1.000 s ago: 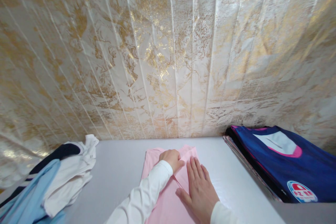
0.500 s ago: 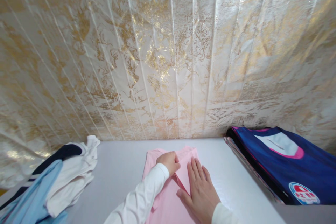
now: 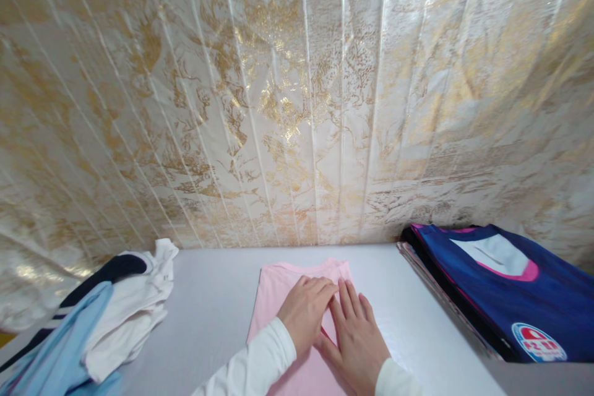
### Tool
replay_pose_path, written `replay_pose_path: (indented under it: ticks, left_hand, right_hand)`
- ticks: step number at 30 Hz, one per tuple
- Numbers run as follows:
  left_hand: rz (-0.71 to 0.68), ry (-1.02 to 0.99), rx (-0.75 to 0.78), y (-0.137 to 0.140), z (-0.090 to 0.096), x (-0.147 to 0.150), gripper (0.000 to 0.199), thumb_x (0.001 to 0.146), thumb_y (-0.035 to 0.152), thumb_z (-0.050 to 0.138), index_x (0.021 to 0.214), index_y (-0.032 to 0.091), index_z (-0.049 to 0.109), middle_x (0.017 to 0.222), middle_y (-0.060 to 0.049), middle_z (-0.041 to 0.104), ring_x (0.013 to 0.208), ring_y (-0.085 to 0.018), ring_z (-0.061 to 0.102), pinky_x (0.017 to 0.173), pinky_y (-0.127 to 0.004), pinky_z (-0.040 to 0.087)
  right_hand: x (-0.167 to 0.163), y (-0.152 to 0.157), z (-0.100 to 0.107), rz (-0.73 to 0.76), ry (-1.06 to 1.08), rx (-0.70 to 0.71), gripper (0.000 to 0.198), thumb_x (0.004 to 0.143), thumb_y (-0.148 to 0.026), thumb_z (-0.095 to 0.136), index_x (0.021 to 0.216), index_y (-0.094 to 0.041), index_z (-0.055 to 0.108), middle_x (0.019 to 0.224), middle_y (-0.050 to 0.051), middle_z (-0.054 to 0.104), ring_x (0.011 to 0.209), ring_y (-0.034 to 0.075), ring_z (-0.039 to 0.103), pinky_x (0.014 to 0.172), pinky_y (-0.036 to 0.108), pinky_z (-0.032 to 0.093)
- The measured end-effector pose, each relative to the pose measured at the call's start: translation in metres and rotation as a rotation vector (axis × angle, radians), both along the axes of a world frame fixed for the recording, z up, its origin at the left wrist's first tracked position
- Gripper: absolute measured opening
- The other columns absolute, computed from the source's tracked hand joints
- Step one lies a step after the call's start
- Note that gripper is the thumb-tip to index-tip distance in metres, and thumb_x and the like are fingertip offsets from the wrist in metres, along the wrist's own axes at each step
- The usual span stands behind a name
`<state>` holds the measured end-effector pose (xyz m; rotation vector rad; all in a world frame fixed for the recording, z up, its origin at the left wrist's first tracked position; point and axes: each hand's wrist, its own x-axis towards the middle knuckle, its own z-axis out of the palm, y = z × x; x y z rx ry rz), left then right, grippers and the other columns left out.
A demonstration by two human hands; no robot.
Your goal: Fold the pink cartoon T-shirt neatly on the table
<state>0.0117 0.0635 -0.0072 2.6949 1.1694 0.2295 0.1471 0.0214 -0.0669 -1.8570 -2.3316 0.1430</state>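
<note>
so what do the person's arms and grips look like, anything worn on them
Both arms wear long, plain white sleeves: the left sleeve is creased, and only the end of the right sleeve shows. The left grip and right grip are bare hands; no gloves or rings show.

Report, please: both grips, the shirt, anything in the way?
Right grip open, flat on pink shirt. Left grip curved over it, pinch unclear. Folded clothes at right lie apart, not blocking.

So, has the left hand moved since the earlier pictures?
Yes. The left hand has shifted rightward across the pink garment, closer to the right hand, judged against the folded navy shirt.
</note>
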Motion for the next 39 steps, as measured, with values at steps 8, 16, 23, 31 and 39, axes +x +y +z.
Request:
replay_pose_path:
  ticks: [8,16,23,31,39]
  left_hand:
    - [0.115,-0.024,-0.011,0.022,-0.02,-0.015,0.049,0.078,-0.002,0.04,0.12,0.019,0.05,0.127,-0.006,0.052,0.118,-0.019,0.044,0.097,-0.033,0.031]
    - [0.27,-0.056,-0.095,0.022,-0.009,-0.028,0.032,0.069,-0.001,0.05,0.09,0.021,0.057,0.089,0.002,0.062,0.09,-0.016,0.055,0.078,-0.022,0.039]
    - [0.342,-0.042,-0.1,0.01,-0.011,-0.025,0.009,0.078,0.016,0.055,0.085,0.021,0.056,0.089,0.0,0.062,0.09,-0.018,0.055,0.074,-0.025,0.039]
    - [0.35,-0.02,-0.018,0.0,-0.018,-0.016,0.03,0.077,0.004,0.045,0.101,0.021,0.052,0.104,-0.002,0.061,0.098,-0.02,0.054,0.082,-0.03,0.035]
    - [0.289,-0.011,0.043,0.003,-0.011,-0.021,0.03,0.082,0.004,0.041,0.1,0.023,0.055,0.102,-0.002,0.058,0.097,-0.02,0.05,0.082,-0.031,0.035]
  right_hand:
    - [0.0,0.001,0.001,-0.008,-0.036,-0.029,0.09,0.084,-0.068,0.029,0.141,0.002,0.023,0.147,0.021,0.011,0.138,0.036,0.007,0.11,0.056,0.016]
    - [0.0,0.0,0.001,-0.006,-0.028,-0.045,0.09,0.084,-0.067,0.03,0.141,0.002,0.023,0.148,0.021,0.009,0.138,0.035,0.007,0.11,0.055,0.015]
    - [0.0,0.0,0.0,-0.011,-0.033,-0.039,0.088,0.085,-0.065,0.032,0.142,0.001,0.021,0.148,0.02,0.009,0.138,0.035,0.006,0.11,0.055,0.014]
    - [-0.001,0.0,0.005,-0.019,-0.024,-0.06,0.089,0.084,-0.066,0.031,0.142,0.001,0.022,0.148,0.02,0.009,0.138,0.035,0.005,0.111,0.054,0.013]
    - [0.0,-0.001,0.007,-0.004,0.002,-0.062,0.082,0.084,-0.068,0.032,0.144,-0.013,0.025,0.149,0.019,0.011,0.138,0.037,0.006,0.108,0.059,0.014]
